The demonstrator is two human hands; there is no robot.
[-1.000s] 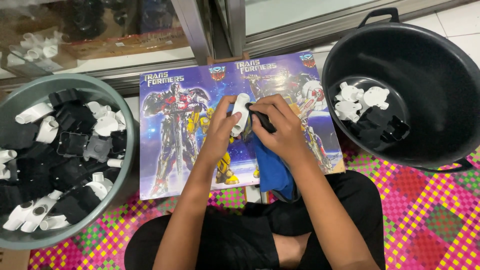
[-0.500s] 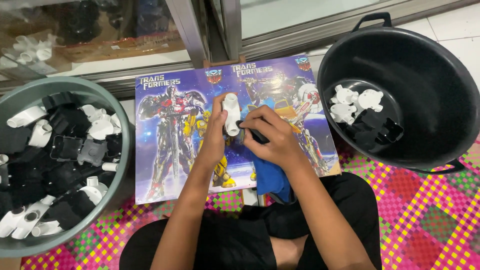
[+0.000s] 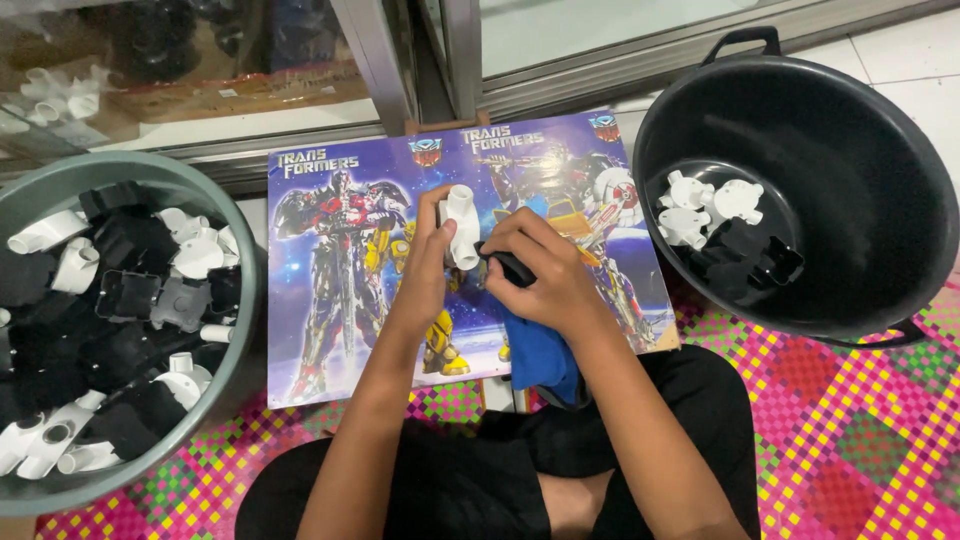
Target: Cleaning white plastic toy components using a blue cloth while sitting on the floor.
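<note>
Since a second ago we've lifted the white pipe fitting (image 3: 461, 226) a bit higher over the poster board (image 3: 340, 290), near the frame's center. Our left hand (image 3: 428, 262) is wrapped around that fitting, and our right hand (image 3: 540, 275) pinches a small black piece (image 3: 508, 266) right against it. A blue cloth (image 3: 540, 358) sits under the right wrist. Grey tub (image 3: 200, 390) of parts at left, black bucket (image 3: 850, 180) at upper right.
</note>
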